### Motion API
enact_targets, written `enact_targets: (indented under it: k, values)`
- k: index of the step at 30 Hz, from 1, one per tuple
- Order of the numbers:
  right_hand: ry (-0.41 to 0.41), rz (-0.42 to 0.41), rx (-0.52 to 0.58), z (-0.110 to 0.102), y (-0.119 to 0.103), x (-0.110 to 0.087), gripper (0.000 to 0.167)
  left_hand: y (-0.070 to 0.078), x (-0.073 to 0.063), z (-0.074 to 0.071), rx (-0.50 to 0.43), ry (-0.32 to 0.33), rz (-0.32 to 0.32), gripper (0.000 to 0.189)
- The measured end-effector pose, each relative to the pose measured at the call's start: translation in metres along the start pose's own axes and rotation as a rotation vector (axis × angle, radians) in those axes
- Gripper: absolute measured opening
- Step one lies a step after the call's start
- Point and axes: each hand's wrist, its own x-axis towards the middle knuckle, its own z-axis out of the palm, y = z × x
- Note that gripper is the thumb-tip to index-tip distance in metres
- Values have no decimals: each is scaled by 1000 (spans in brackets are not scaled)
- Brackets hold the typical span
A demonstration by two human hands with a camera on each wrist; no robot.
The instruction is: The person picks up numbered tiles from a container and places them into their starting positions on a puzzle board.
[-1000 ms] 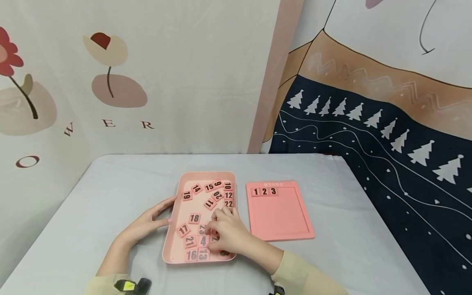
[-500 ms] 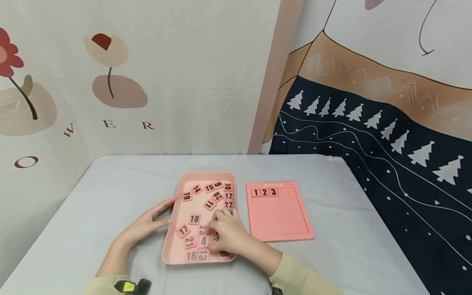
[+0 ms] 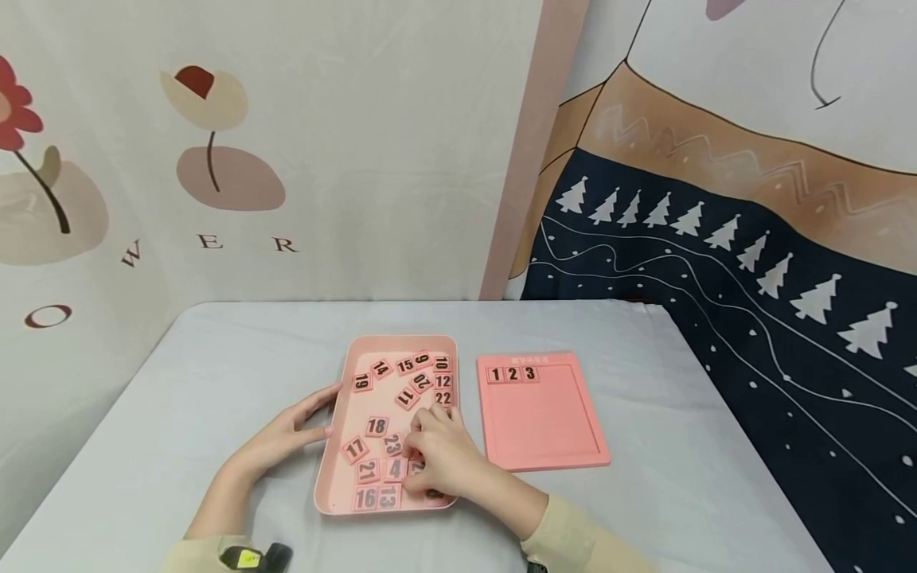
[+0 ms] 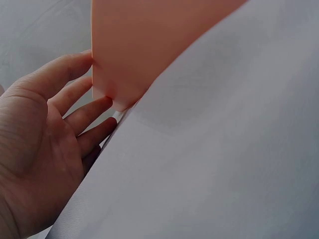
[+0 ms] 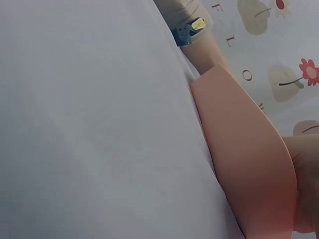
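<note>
A pink tray (image 3: 387, 341) holds loose number tiles. My left hand (image 3: 286, 430) lies at its left side with fingers extended; in the left wrist view, the fingertips of the left hand (image 4: 55, 119) touch the tray's outer wall (image 4: 134, 45). Inside the near right part, my right hand (image 3: 440, 454) has bent fingers among the tiles, its thumb beside the 4 tile (image 3: 394, 469) and the 13 tile (image 3: 389, 498). The hand partly covers other tiles there. Whether it pinches one is hidden. In the right wrist view, the tray wall (image 5: 244, 144) largely blocks the fingers.
To the tray's right lies a flat pink board (image 3: 537, 422) with a raised rim. The 1 tile (image 3: 495, 375), 2 tile (image 3: 512, 375) and 3 tile (image 3: 530, 374) stand in its top left row. A white cloth (image 3: 236, 342) covers the table, and printed curtains hang behind.
The 13 and 16 tiles have slid slightly left, and the 23 tile has turned a little. My right hand has barely shifted; the left remains at the tray.
</note>
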Motion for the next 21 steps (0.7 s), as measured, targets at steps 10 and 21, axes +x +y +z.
enact_targets:
  k: [10,21]
  values:
    - [44,-54,87,-23,20,-14,28,-1,-1,0,-21,-3,1,64]
    - [197,-96,190,-41,75,-39,18,-2,-1,-1,-4,1,0,64]
